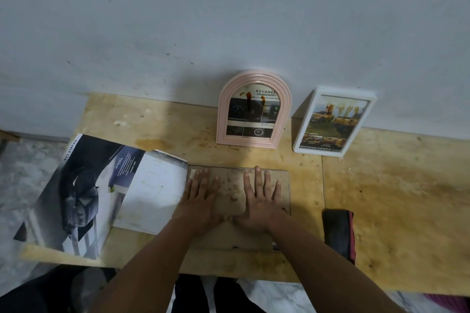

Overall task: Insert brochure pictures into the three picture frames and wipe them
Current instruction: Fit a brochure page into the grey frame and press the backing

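At the far left, an open brochure (84,193) lies on the plywood desk (381,198), its left page showing a dark car and hanging a little past the desk's left edge, its right page mostly white and reaching up to the frame that the person works on. Just beside that page, the left hand (201,195) lies flat with its fingers straight and slightly spread, palm down on the brown backing of a third frame (232,193) that lies face down near the front of the desk. The right hand (262,198) rests the same way on the right half of that backing, fingers straight and fanned, and the heels of the two hands nearly meet in the middle. Both forearms reach in from the lower edge of the view. Behind the hands, a pink arched frame (254,109) stands against the pale wall (229,20), already holding a brochure picture with the word "ADVANCE" at its top. Further right, a white rectangular frame (333,122) leans on the same wall, tilted, with a picture of yellowish vehicles inside. At the right of the flat frame, near the desk's front edge, lies a dark cloth (338,231) with a red edge, apart from the right hand.
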